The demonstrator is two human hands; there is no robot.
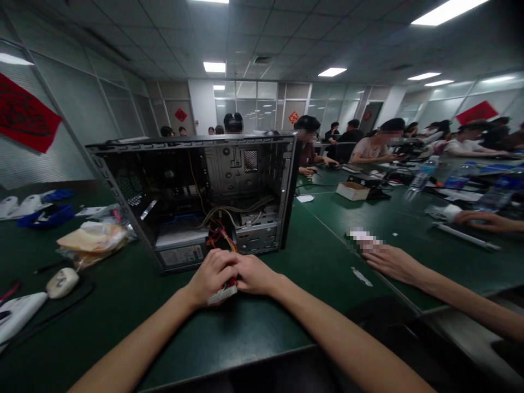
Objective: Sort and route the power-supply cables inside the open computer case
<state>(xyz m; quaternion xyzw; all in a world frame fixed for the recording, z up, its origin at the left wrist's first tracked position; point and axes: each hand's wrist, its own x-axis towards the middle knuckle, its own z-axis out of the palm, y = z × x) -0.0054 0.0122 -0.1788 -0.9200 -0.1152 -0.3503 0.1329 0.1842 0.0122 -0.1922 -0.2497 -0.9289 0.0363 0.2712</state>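
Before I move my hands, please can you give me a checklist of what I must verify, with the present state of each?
1. Open black metal computer case standing upright, open side towards you: ok.
2. Left hand holding the red and yellow cables: ok.
3. Right hand gripping the same cables: cannot tell; its fingertips are hidden.
4. Wide white multi-pin connector unplugged, outside the case: ok.
5. Silver box-shaped power supply screwed in firmly: cannot tell; no screws can be made out.
6. Other person's hand apart from yours: ok, it is off to the right.
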